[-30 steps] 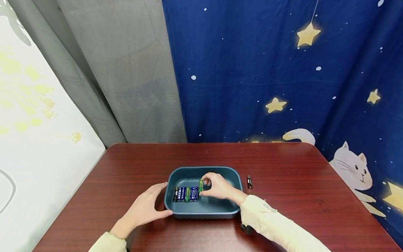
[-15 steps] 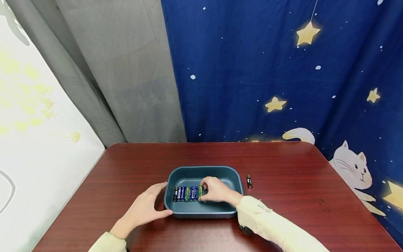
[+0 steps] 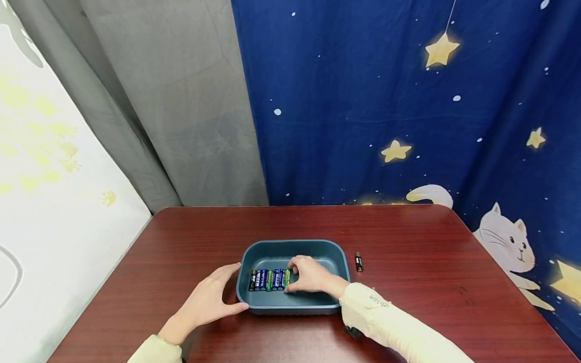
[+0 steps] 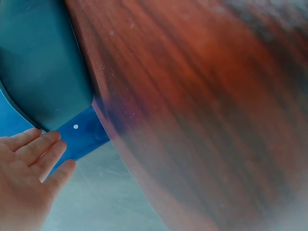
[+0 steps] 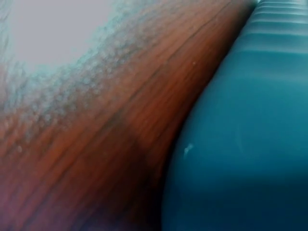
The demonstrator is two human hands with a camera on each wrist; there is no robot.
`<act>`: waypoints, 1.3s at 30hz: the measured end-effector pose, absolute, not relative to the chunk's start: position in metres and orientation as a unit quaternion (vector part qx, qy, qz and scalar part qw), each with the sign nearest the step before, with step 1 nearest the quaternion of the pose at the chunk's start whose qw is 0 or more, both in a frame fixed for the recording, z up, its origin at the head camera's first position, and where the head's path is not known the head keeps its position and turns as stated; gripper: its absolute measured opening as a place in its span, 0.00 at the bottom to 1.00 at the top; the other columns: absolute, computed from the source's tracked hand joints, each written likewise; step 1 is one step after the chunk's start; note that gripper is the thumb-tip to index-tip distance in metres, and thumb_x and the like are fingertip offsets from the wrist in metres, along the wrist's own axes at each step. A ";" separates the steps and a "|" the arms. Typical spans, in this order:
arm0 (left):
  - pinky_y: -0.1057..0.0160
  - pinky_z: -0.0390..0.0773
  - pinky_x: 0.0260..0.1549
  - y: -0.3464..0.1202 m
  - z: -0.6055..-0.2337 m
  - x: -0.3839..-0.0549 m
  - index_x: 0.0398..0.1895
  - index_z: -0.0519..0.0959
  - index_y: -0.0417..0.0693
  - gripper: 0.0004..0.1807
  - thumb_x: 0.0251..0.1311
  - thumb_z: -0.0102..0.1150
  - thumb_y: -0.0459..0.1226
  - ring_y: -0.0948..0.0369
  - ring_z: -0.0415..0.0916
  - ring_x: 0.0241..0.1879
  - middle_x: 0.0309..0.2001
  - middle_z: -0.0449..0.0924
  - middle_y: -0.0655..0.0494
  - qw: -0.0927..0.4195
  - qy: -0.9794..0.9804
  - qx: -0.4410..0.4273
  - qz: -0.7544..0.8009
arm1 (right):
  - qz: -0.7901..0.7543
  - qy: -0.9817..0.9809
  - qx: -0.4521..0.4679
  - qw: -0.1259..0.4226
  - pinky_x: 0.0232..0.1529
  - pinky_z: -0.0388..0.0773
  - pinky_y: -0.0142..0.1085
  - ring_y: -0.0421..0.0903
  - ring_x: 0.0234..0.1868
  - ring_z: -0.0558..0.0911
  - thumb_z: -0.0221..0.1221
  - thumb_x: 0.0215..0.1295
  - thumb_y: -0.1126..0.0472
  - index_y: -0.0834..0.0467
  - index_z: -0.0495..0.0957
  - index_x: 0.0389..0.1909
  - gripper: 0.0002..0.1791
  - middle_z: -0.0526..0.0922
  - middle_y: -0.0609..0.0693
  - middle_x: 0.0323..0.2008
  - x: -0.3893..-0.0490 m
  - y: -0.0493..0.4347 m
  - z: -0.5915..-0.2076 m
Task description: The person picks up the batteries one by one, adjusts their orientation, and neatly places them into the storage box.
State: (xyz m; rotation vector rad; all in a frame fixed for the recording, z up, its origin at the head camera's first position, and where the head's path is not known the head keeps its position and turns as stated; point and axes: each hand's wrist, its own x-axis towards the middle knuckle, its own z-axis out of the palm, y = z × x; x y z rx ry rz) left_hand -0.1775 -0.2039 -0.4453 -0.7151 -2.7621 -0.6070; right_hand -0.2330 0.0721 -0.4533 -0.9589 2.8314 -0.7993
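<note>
A blue-green plastic tray (image 3: 308,305) holds a row of batteries (image 3: 269,280) standing side by side in its left half, black, blue and green ones among them. At the row's right end, my right hand (image 3: 314,276) pinches a green battery (image 3: 287,278) between thumb and fingers, close against the blue battery beside it. My left hand (image 3: 210,296) spreads at the tray's left side, its thumb and fingertips at the rim. The left wrist view has the left hand (image 4: 30,175) with straight fingers by the tray wall (image 4: 43,57). In the right wrist view the hand is out of sight.
A single black battery (image 3: 359,262) lies on the reddish-brown table (image 3: 204,227), just right of the tray. Behind the table hang a grey curtain (image 3: 199,126) and a blue starry curtain (image 3: 345,101). The tray's outer wall (image 5: 250,125) fills the right wrist view's right side.
My right hand has brought the green battery down and slightly left, against the end of the row. The left hand stays at the tray's left rim.
</note>
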 end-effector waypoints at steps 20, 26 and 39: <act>0.51 0.72 0.49 -0.202 -0.444 -0.178 0.62 0.66 0.49 0.47 0.37 0.65 0.61 0.58 0.66 0.57 0.58 0.69 0.57 0.112 -0.941 -0.245 -0.205 | -0.361 0.882 -0.304 -0.004 0.35 0.72 0.32 0.49 0.34 0.75 0.67 0.46 0.51 0.64 0.75 0.46 0.29 0.77 0.54 0.34 -0.226 0.123 -0.418; 0.51 0.72 0.49 -0.203 -0.444 -0.178 0.62 0.66 0.51 0.48 0.37 0.65 0.62 0.58 0.66 0.57 0.58 0.69 0.58 0.112 -0.939 -0.246 -0.210 | -0.395 0.868 -0.295 -0.062 0.31 0.76 0.35 0.52 0.35 0.75 0.69 0.45 0.56 0.64 0.75 0.46 0.27 0.77 0.52 0.34 -0.227 0.149 -0.409; 0.50 0.72 0.49 -0.203 -0.445 -0.178 0.62 0.66 0.50 0.48 0.37 0.65 0.62 0.58 0.66 0.57 0.58 0.69 0.57 0.117 -0.939 -0.246 -0.208 | -0.439 0.872 -0.212 -0.051 0.33 0.78 0.40 0.56 0.35 0.77 0.69 0.47 0.57 0.62 0.75 0.47 0.25 0.77 0.54 0.34 -0.231 0.205 -0.418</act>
